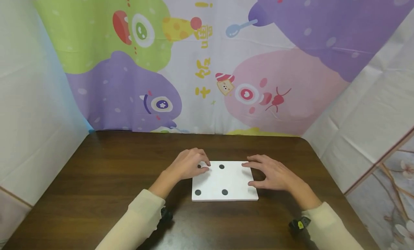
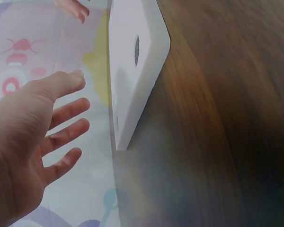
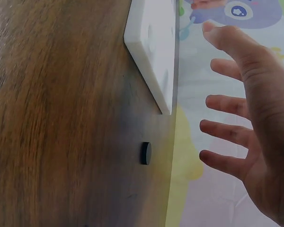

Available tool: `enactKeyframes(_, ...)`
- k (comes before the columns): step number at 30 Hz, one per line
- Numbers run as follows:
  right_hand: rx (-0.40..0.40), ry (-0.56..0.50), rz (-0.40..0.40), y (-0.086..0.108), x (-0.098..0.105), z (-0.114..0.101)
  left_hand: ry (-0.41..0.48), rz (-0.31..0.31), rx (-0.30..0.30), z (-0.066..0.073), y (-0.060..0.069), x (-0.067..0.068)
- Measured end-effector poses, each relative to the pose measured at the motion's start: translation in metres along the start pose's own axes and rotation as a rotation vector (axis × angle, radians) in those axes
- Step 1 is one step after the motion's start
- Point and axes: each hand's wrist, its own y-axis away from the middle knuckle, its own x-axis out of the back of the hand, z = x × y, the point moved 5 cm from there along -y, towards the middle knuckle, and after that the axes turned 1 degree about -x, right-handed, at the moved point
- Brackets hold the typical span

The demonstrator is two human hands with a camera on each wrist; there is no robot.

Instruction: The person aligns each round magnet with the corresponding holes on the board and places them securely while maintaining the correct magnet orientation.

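A white rectangular board (image 1: 213,180) lies flat on the table, bearing several black discs, among them one near its front left corner (image 1: 198,192) and one along its front edge (image 1: 224,192). Over the board's back left corner is my left hand (image 1: 191,163), fingers spread and slightly bent, partly covering a disc. My right hand (image 1: 271,172) hovers at the board's right edge with fingers apart. Neither hand holds anything. In the right wrist view, a separate black disc (image 3: 146,153) rests on the table beside the board (image 3: 154,66); the head view does not show it.
The brown wooden table (image 1: 129,192) extends around the board on every side. A cloth with cartoon monsters (image 1: 200,113) hangs behind the table's back edge, and pale sheets (image 1: 38,99) hang at both sides.
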Motion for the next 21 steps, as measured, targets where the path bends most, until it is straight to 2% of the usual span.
enactKeyframes(8, 0.036, 0.005, 0.056, 0.005, 0.001, 0.007, -0.041, 0.014, -0.001, -0.008, 0.014, 0.004)
enactKeyframes(15, 0.016, 0.001, 0.066, 0.012, 0.004, 0.014, -0.080, 0.027, -0.027, -0.012, 0.026, 0.007)
enactKeyframes(21, 0.001, 0.004, 0.062, 0.018, 0.006, 0.018, -0.076, 0.043, -0.040, -0.013, 0.035, 0.010)
